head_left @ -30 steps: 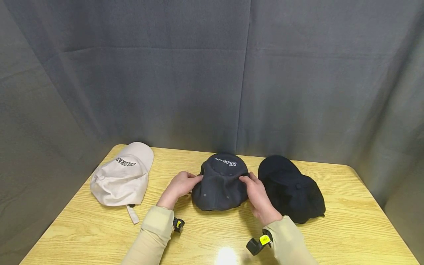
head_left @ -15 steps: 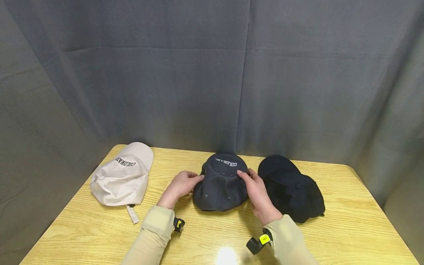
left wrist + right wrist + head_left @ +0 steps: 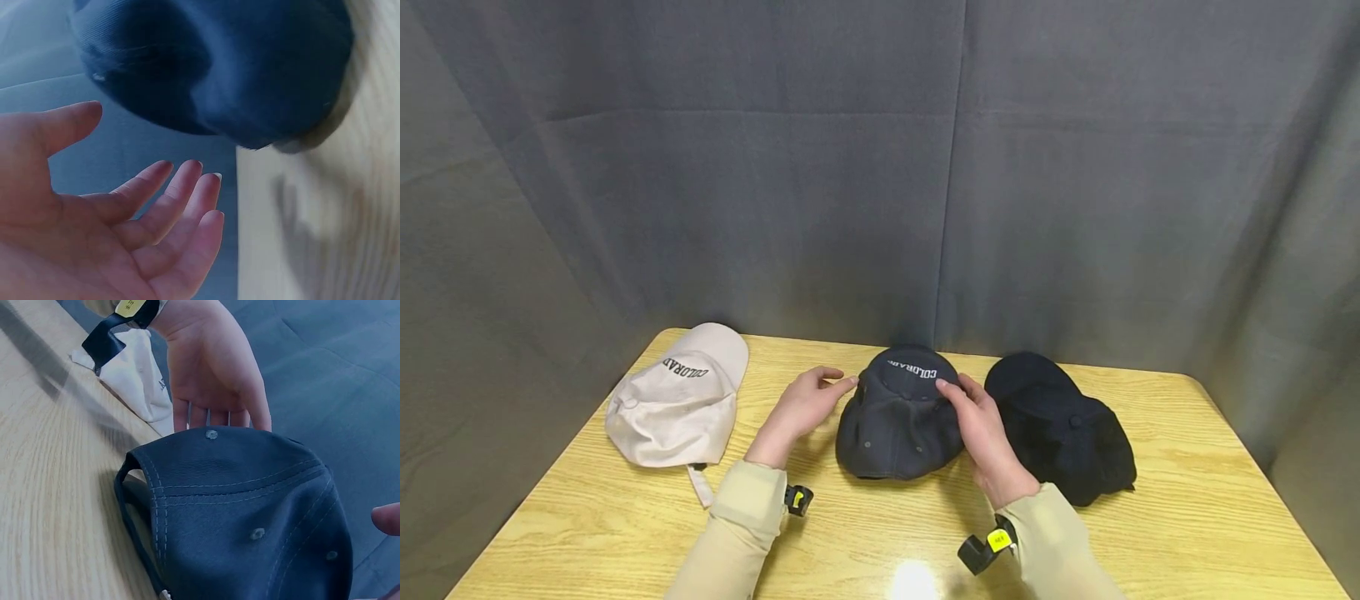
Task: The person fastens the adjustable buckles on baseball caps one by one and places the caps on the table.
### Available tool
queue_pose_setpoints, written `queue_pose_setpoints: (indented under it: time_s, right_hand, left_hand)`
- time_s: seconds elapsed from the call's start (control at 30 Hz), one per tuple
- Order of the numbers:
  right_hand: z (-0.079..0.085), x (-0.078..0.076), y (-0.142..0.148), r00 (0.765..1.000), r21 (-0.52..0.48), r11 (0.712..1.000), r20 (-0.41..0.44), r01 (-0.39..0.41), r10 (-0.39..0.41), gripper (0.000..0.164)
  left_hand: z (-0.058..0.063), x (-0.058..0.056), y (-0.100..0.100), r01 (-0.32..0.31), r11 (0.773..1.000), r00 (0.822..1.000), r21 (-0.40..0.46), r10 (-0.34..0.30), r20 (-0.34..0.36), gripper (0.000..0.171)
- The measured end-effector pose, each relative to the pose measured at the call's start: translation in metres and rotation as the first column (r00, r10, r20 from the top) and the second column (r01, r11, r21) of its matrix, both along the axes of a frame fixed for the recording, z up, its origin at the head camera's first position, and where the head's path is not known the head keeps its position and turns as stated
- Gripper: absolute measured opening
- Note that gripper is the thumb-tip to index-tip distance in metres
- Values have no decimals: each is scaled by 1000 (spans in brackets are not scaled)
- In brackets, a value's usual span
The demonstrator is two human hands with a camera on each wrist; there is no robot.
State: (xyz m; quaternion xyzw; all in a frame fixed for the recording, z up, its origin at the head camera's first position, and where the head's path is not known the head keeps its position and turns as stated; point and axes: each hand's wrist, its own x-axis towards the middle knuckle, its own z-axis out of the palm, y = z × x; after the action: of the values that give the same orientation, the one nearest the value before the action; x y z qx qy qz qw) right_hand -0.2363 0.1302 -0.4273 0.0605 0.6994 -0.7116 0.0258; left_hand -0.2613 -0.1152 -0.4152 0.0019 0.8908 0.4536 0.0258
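A dark grey cap [image 3: 898, 433] with white lettering lies at the middle of the table, brim toward the curtain. Just left of it, my left hand [image 3: 805, 404] is spread. In the left wrist view, that hand's thumb and fingers are apart from the cap [image 3: 219, 69]. At the cap's right side is my right hand [image 3: 981, 425], its thumb overlapping the lettering in the head view. The right wrist view has a gap between that thumb [image 3: 389, 519] and the cap's crown [image 3: 244, 506]; most of the hand is outside that view.
A beige cap [image 3: 673, 421] with dark lettering lies at the left of the wooden table [image 3: 1195, 500]. Close to my right hand is a black cap [image 3: 1063, 442]. A grey curtain [image 3: 820, 208] hangs behind the table.
My left hand has let go of the grey cap's side and moved slightly up and left. The right thumb has shifted up toward the lettering. The cap has barely moved.
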Motion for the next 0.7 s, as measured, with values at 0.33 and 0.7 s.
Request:
queue_pose_setpoints:
  time_s: [0.33,0.7]
  right_hand:
    - [11,0,-5,999,42,999,-53,8,-6,67]
    - [29,3,-12,984,50,997,-172,52,-42,54]
  left_hand:
    - [21,5,-16,-6,1000,999,-30,4,-54,50]
    - [47,10,-47,-20,998,996,-53,15,-88,53]
